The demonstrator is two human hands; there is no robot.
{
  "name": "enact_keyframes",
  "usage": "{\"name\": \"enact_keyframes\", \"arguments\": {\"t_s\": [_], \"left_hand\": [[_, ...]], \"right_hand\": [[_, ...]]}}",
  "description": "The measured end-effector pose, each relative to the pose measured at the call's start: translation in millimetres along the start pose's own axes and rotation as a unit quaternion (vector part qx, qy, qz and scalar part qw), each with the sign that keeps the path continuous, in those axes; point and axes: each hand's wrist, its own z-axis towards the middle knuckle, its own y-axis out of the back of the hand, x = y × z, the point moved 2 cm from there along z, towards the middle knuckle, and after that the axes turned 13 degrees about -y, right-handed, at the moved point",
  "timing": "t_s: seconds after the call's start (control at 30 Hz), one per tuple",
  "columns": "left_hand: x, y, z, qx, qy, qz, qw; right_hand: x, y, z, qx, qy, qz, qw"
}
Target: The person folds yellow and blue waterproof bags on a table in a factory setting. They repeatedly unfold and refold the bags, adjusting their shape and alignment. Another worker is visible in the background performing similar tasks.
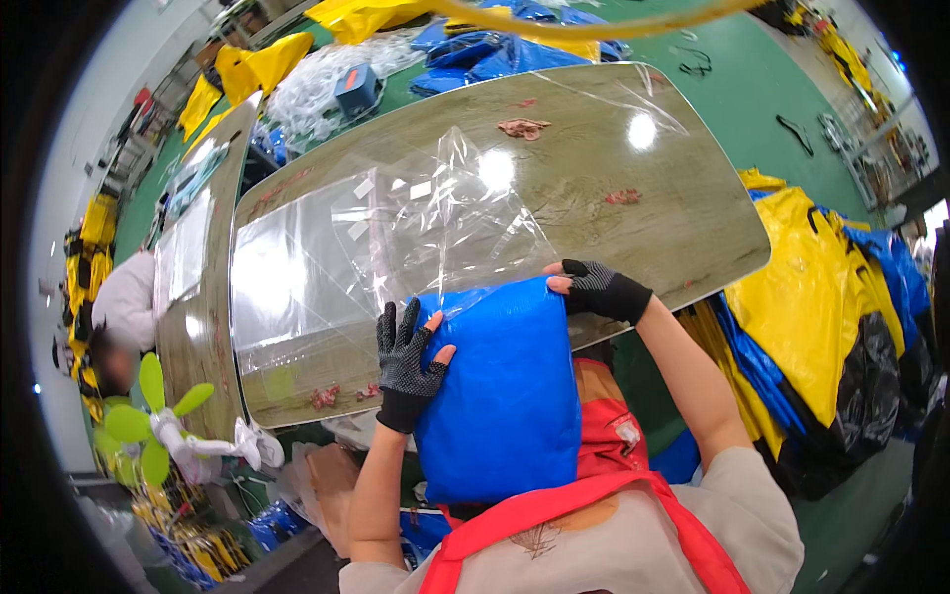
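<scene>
The left hand [404,364], in a dotted black fingerless glove, lies on the left edge of a folded blue garment [505,391] at lower centre of the frame, fingers [388,322] spread and pressing the fabric. The right hand [604,289], gloved the same way, grips the garment's upper right corner, fingers curled onto it. The garment's top edge meets the mouth of a clear plastic bag [396,247] lying open on the wood-grain desk [643,198], with the rest hanging off the near edge against a red apron [554,505].

The film looks thin and crumpled at the mouth, so it could fold under or tear if the bundle catches. The slick fabric might also slump off the desk edge, since most of it hangs unsupported.

Small white rectangular stickers [421,188] sit on the bag, centre frame. Yellow and blue packed garments [821,297] pile up at right, and more lie at upper left and top. A small dark blue box [356,89] rests at upper left, and a green-bladed fan [148,421] stands at lower left.
</scene>
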Motion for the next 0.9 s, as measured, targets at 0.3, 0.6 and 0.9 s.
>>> {"name": "enact_keyframes", "arguments": {"t_s": [0.3,0.6,0.9], "left_hand": [[2,-22,0,-0.058,0.035,-0.08,0.994],[-3,-13,-7,-0.063,0.046,-0.09,0.993],[17,-13,-25,-0.215,0.143,-0.54,0.801]], "right_hand": [[-28,-10,8,-0.329,0.21,-0.259,0.884],[-47,-34,-40,-0.364,0.314,-0.294,0.826],[-17,-42,-9,-0.023,0.091,0.005,0.996]]}}
